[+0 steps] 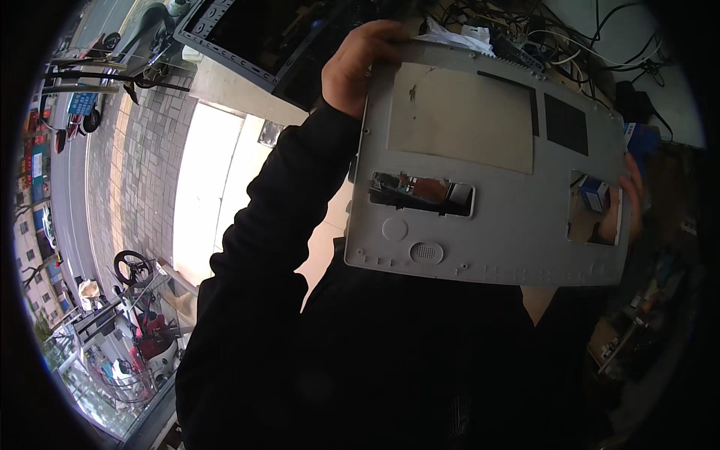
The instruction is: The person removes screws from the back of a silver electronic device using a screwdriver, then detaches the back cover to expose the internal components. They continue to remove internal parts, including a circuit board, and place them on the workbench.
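Note:
Before me I hold up a grey laptop bottom cover (pixel 495 217), its broad face toward the view. A large pale rectangular sheet (pixel 461 116) and a dark square patch (pixel 566 124) lie on that face. Two openings are cut through it, and a small round speaker grille sits near the lower edge. My left hand (pixel 356 67) grips the upper left corner, with the fingers going behind. At the right edge my right hand (pixel 632 196) is closed round the rim; part of it shows through the right opening.
Behind the cover lies a tangle of cables (pixel 570 45). An open metal computer case (pixel 247 45) stands at the upper left. Parts and boxes clutter the dim right side. Farther left are a paved walkway (pixel 146 142), a parked scooter (pixel 154 345) and a road.

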